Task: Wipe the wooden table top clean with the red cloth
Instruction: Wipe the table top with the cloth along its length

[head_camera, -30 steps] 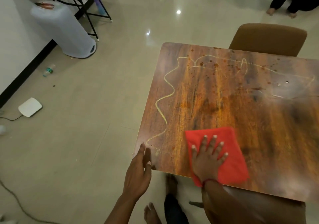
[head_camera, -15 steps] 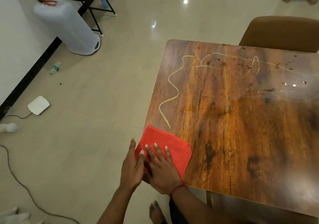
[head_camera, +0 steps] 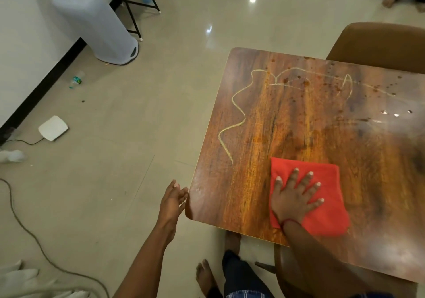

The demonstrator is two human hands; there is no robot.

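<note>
The wooden table top fills the right half of the head view. A wavy yellowish line runs down its left side, and brown spots dot the far part. The red cloth lies flat near the table's front edge. My right hand presses on the cloth with fingers spread. My left hand is held flat beside the table's near left corner, fingers together, holding nothing.
A brown chair stands behind the table and another chair's seat shows under the front edge. On the floor at left are a white appliance, a small bottle, a white box and a cable. My bare feet are below.
My right hand has slid the cloth from the table's near left corner rightward onto the top. My left hand has come off the cloth and stays beside the corner.
</note>
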